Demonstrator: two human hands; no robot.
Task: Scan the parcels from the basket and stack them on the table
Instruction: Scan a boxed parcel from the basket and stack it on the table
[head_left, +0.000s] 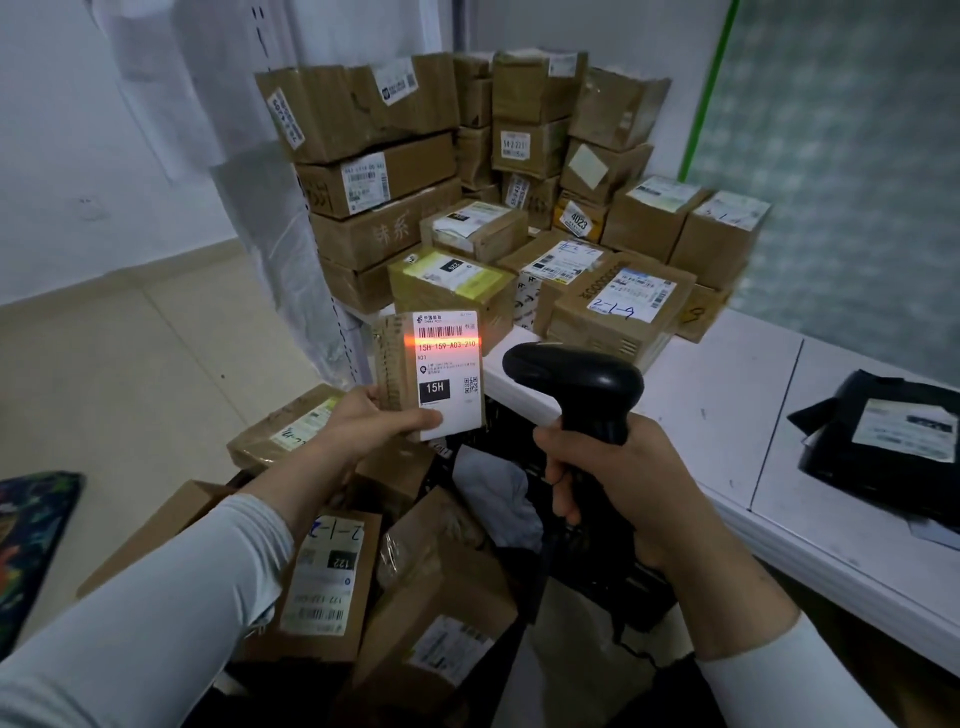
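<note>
In the lower centre of the frame, brown parcels (322, 582) lie jumbled in the black basket (592, 577), so a good many appear to be waiting their turn. Just above them the left hand (374, 423) holds a small parcel (436, 374) upright, its grip clamped on the lower edge with the thumb across the white label. To the right, the right hand (613, 467) has its grip wrapped round the handle of a black scanner (576, 384), whose head points at the label from close by.

A red scan line (441, 340) falls across the label just under the barcode, on the printed code rather than squarely on the bars. The scanning step looks to be in hand. The next move probably calls for a slight upward tilt of the scanner, or a small drop of the parcel, until the beam crosses the bars.

Beyond lies the white bench (727, 405), with a black bag (883, 441) at the right edge. The stack (618, 301) fills the upper centre, and its low front boxes offer flat tops where the small parcel could be set down one-handed.
</note>
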